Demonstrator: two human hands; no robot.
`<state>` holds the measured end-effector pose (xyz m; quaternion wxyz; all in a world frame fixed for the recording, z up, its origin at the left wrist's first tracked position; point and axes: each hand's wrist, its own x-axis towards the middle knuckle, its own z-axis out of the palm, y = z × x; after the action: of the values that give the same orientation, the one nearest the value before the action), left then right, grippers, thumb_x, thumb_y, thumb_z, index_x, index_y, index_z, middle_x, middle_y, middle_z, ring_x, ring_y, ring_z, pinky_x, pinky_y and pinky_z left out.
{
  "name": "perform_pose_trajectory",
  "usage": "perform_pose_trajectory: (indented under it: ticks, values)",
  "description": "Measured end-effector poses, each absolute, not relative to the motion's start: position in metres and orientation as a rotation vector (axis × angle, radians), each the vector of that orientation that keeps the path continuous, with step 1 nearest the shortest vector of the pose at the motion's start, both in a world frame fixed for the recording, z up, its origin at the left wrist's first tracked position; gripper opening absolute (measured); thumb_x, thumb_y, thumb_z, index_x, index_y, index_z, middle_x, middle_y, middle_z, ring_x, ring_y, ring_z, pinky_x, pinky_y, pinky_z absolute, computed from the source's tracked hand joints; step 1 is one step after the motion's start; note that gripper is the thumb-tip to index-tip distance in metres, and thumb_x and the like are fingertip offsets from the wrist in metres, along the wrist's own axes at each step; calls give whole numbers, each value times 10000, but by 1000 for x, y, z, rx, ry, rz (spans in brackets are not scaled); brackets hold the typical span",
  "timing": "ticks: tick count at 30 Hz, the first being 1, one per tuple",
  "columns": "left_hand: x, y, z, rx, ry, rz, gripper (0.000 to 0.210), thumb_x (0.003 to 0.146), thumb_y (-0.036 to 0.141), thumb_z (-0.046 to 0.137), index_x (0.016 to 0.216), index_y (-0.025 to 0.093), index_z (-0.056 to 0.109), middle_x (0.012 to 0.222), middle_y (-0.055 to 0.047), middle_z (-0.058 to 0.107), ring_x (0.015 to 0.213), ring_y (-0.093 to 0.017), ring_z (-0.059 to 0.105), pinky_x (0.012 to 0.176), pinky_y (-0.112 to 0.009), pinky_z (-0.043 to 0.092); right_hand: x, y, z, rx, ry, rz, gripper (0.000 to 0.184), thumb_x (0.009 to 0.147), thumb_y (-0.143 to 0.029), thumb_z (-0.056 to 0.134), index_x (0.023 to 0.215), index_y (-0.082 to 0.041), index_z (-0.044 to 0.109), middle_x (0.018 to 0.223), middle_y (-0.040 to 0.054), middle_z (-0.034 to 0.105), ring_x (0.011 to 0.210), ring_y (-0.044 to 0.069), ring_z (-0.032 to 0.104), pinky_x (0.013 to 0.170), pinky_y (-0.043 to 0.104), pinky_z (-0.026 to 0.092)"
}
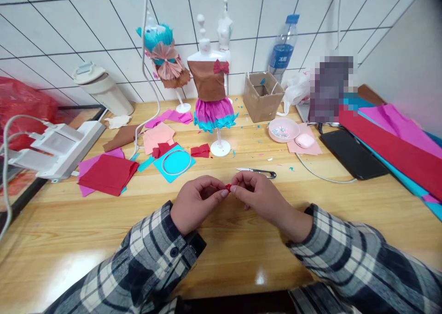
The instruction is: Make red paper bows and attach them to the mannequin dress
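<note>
Between my fingertips is a small scrunched piece of red crepe paper (228,188), mostly hidden by the fingers. My left hand (200,198) pinches its left side with thumb and forefinger. On the other side, my right hand (258,196) pinches it the same way. Just beyond the right hand lie thread snips (257,171) with a black handle. Upright behind the hands stands a small white dress form (207,81) in a brown top and a magenta and turquoise skirt. A dark red bow (221,66) sits at its upper right chest.
Left of the hands lie red paper (108,174) and a turquoise square (170,178) with a ring (176,161) on it. A cardboard box (264,96), a pink bowl (284,130) of beads and a black phone (354,153) stand or lie right. A power strip (65,150) is far left.
</note>
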<state>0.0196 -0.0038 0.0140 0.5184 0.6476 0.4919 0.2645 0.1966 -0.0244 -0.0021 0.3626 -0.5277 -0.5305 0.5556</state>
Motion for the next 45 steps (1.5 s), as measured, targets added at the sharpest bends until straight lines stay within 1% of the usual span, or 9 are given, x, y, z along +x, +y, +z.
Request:
perform_pose_trajectory:
  ticks: [6,8,11,16,19,25,32,39,45]
  values:
    - [20,-2,16,1639,1185,635,180,731,313,673,735,135,702,747,-49,667,705,-153,595,681,-270,477,197,-24,0,-1346,-1328,1470,135,778,-295,602,769,-166,568,588,-53,461,509,77,434,446,206,398]
    - [19,-2,14,1573,1161,648,180,727,314,678,737,135,692,740,-41,664,696,-145,586,674,-264,472,197,-25,1,-1333,-1311,1482,159,779,-310,609,840,-164,595,605,-54,463,495,76,439,430,206,406]
    - [18,-3,12,1419,1153,687,199,715,328,700,746,134,664,723,-26,666,669,-130,577,644,-246,466,198,-27,3,-1326,-1297,1485,268,779,-345,624,982,-171,622,651,-44,489,499,83,461,416,213,425]
    - [18,-4,12,1370,1160,703,217,693,329,724,722,131,640,698,-17,662,647,-119,567,615,-229,452,197,-27,2,-1370,-1357,1447,180,757,-312,647,850,-158,659,653,-13,549,563,98,484,465,217,435]
    - [18,-3,12,1451,1149,686,211,712,333,703,727,132,642,704,-23,652,657,-126,564,629,-244,459,197,-26,1,-1357,-1387,1427,158,764,-301,629,828,-161,663,694,4,589,595,106,500,488,224,433]
    - [13,0,12,1715,1145,641,190,765,326,648,743,137,654,750,-44,646,712,-154,581,689,-286,472,201,-24,1,-1350,-1465,1401,85,760,-242,586,764,-164,619,660,-24,553,564,85,469,517,224,409]
    - [10,5,10,1698,1096,562,255,785,374,633,887,145,682,890,-75,673,823,-190,630,760,-313,505,203,-24,-1,-1364,-1636,1239,53,764,-205,589,777,-175,629,657,-31,577,576,83,473,539,217,385]
    - [10,4,8,1736,1116,500,250,768,395,656,768,146,676,773,-43,639,716,-162,582,690,-292,486,202,-29,-1,-1367,-1737,1177,34,766,-184,588,770,-184,622,621,-45,570,555,78,480,521,204,377]
    - [10,5,8,1805,1031,492,192,773,336,658,722,151,670,768,-41,631,722,-153,578,701,-281,488,205,-29,0,-1320,-1877,1116,35,760,-160,585,754,-183,612,580,-56,533,525,71,460,508,202,347]
